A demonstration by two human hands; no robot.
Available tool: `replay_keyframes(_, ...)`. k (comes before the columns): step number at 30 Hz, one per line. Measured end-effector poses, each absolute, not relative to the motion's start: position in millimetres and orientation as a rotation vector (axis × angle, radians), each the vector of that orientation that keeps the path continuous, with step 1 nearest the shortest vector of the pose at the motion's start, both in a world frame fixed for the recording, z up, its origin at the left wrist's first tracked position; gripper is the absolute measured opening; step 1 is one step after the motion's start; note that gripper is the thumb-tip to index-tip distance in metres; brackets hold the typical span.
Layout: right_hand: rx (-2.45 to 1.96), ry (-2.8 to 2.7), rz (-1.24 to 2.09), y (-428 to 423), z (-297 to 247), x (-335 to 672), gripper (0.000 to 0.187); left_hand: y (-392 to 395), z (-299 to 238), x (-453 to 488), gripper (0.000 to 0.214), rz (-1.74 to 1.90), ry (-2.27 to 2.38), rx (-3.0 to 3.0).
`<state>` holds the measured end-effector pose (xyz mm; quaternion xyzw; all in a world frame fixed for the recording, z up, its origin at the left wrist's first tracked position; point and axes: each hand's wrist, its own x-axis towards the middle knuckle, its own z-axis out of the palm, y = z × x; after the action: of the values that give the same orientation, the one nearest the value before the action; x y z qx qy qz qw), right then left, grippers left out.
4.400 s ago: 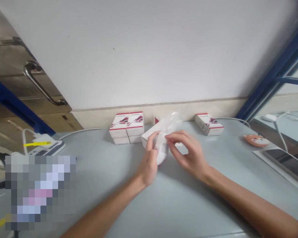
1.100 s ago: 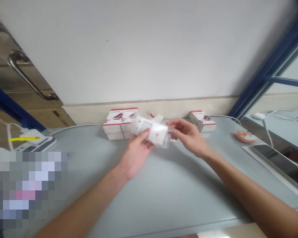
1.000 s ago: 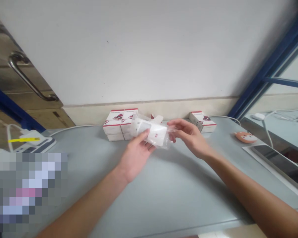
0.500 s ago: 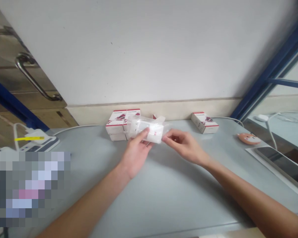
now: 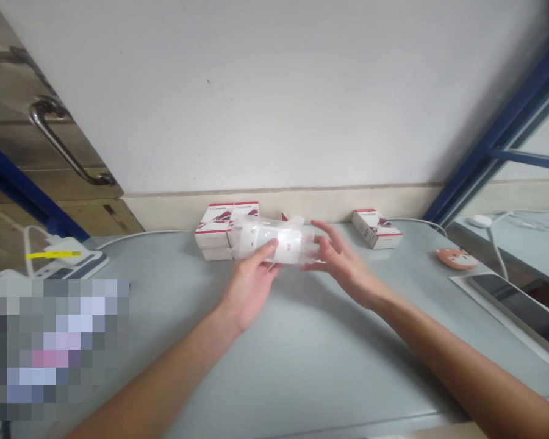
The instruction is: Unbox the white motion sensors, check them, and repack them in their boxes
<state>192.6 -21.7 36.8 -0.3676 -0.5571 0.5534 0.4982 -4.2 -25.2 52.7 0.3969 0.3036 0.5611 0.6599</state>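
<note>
A transparent plastic bag with a white item inside lies level across my hands, in front of the boxes. My left hand grips it from below, with the fingers over its middle. My right hand is at the bag's right end, its fingers spread wide around that end. The white item's shape is blurred by the plastic and partly hidden by my left fingers. Behind the bag stands a stack of white boxes with red markings. A matching single box lies to the right of my right hand.
A grey table runs under everything, against a beige wall skirting. On it lie an orange animal-faced object, a tablet at right, a white cable, and a weighing scale with yellow tape at left.
The bag has turned level and now lies lengthwise between my hands. My right hand's fingers have gone from pinching its end to spreading apart. The view has shifted slightly.
</note>
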Motion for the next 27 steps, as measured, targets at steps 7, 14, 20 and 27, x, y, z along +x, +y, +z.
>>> replay_keyframes(7, -0.870, -1.160, 1.513, -20.9, 27.1, 180.4, 0.033, -22.9, 42.1, -4.1, 0.042, 1.208, 0.680, 0.970)
replay_keyframes(14, -0.911, -0.869, 1.689, -9.8, 28.3, 197.1, 0.014, -22.7, 41.4, -9.3, 0.096, 1.266, 0.887, 1.183)
replay_keyframes(20, -0.883, -0.877, 1.714, -4.2, 31.9, 207.0, 0.017, -13.2, 35.9, -18.1, 0.073, 1.348, 0.929, 1.587)
replay_keyframes(27, -0.888, -0.991, 1.610, -2.1, 33.4, 211.2, 0.017, -4.7, 35.1, -29.3, 0.048, 1.419, 1.264, 2.068)
